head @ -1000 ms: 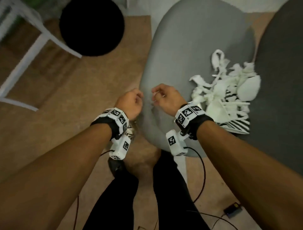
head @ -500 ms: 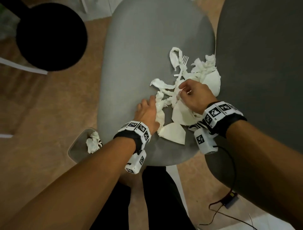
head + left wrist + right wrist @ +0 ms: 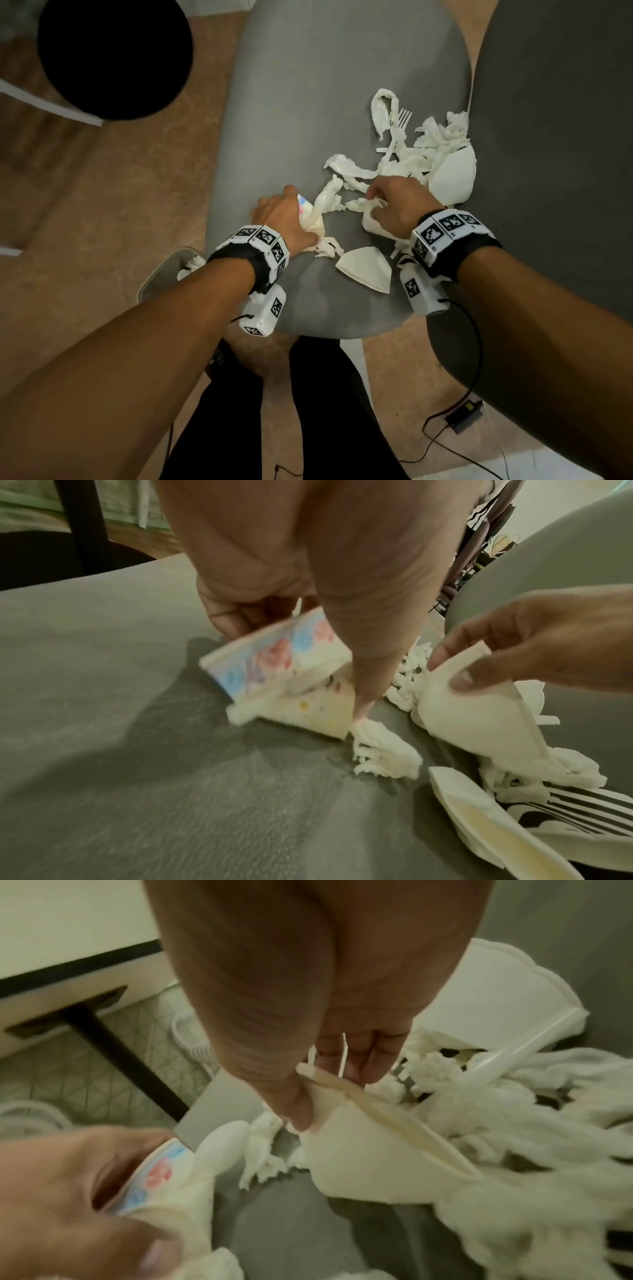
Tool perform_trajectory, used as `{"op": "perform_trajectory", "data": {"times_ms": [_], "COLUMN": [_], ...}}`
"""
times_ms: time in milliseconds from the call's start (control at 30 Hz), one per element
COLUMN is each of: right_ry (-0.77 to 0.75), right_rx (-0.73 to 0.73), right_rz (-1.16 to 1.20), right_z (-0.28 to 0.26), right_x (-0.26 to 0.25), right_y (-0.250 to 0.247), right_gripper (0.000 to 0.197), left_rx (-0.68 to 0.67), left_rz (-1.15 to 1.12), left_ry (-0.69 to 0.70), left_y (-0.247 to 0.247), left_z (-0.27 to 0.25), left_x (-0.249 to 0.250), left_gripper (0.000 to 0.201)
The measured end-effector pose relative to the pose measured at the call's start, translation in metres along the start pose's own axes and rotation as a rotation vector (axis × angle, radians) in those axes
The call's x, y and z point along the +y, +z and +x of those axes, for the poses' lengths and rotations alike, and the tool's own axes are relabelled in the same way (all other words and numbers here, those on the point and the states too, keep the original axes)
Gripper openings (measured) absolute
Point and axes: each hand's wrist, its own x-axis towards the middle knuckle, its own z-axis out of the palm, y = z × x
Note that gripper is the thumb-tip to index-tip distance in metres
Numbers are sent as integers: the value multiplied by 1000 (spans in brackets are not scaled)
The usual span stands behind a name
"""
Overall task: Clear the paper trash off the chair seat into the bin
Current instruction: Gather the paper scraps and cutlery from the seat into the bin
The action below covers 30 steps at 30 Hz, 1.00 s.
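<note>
The paper trash (image 3: 404, 164) lies scattered over the grey chair seat (image 3: 308, 85), most of it beyond and beside your fingertips. Your left hand (image 3: 284, 219) pinches a flattened paper cup (image 3: 274, 666) printed pink and blue, thumb on one side, fingers on the other. Your right hand (image 3: 397, 202) grips a torn white plate piece (image 3: 479, 712), with shredded tissue (image 3: 383, 750) lying loose under it. The bin (image 3: 164, 274) sits on the floor behind your left wrist. Risk, as I judge it: lifting now, loose shreds could snag, trail and drop onto the floor short of the bin.
</note>
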Motion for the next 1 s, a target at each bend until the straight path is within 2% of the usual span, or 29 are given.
{"op": "perform_trajectory", "data": {"times_ms": [67,167,333,433,567,700,867,1000], "right_ry": [-14,-55,-109,-141,-184,-222,-256,-186], "right_rx": [86,154,202,182,152,83,-54,-69], "right_rz": [143,238,338,379,478,520,434,325], "right_z": [-4,-10,-11,-14,-17,-23,-31,-21], "right_x": [-10,-32,-77,-108,-159,-223,-291,-311], "right_y": [-5,-9,0,13,45,93,160,211], "right_gripper": [24,25,29,29,25,20,21,18], "left_rx": [16,26,52,85,165,246,259,251], "left_rz": [-52,-141,-236,-293,-453,-588,-623,-665], "left_ry": [14,34,108,122,27,-149,-332,-401], "left_y": [-1,-5,-12,-16,-16,-3,32,68], "left_z": [-3,-10,-25,-39,-64,-96,-128,-136], "left_x": [-6,-15,-40,-66,-122,-198,-288,-331], "left_gripper": [70,65,41,31,31,30,32,34]}}
